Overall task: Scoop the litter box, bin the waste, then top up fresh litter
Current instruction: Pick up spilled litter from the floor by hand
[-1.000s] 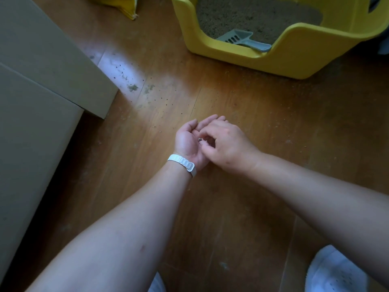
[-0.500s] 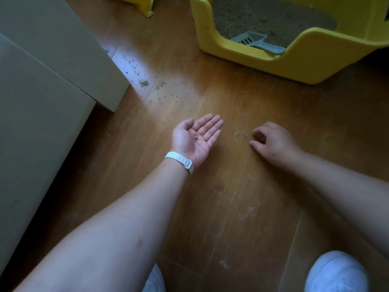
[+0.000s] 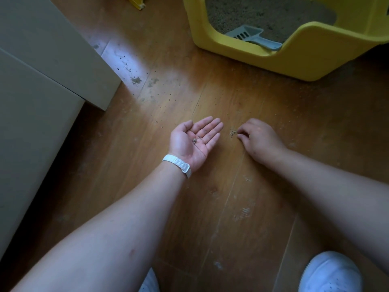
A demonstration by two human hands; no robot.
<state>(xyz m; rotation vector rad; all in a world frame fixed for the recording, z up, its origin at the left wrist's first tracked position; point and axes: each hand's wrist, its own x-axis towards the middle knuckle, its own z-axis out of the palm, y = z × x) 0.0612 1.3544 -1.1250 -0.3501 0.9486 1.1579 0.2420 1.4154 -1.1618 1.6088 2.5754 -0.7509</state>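
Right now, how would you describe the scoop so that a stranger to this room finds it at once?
Look to the big yellow litter box at the top right of the view. In its low front opening, a plastic scoop lies on the sandy litter, handle toward the rim. It alone is grey-blue and slotted.
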